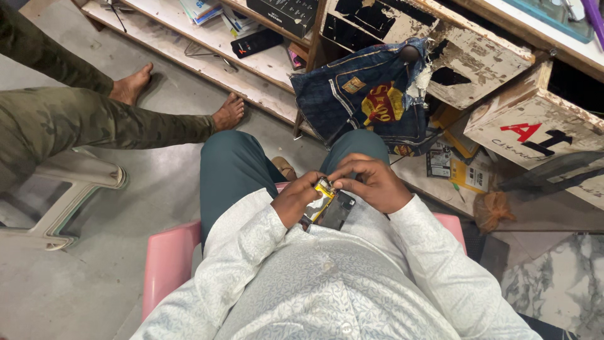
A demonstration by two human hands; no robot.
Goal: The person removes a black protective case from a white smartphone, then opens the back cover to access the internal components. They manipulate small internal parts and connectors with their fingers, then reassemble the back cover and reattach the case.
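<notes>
A small opened phone with a yellow inner part and a dark back rests over my lap. My left hand grips its left side. Above and to the right, my right hand is curled with fingertips pressed on the phone's top edge. I sit on a pink plastic chair, in teal trousers and a white patterned shirt. The phone's lower end is hidden behind my left hand.
A person in camouflage trousers sits at left, bare feet on the floor beside a white chair. A denim bag hangs on worn wooden drawers. Shelves hold boxes. A marble surface lies at right.
</notes>
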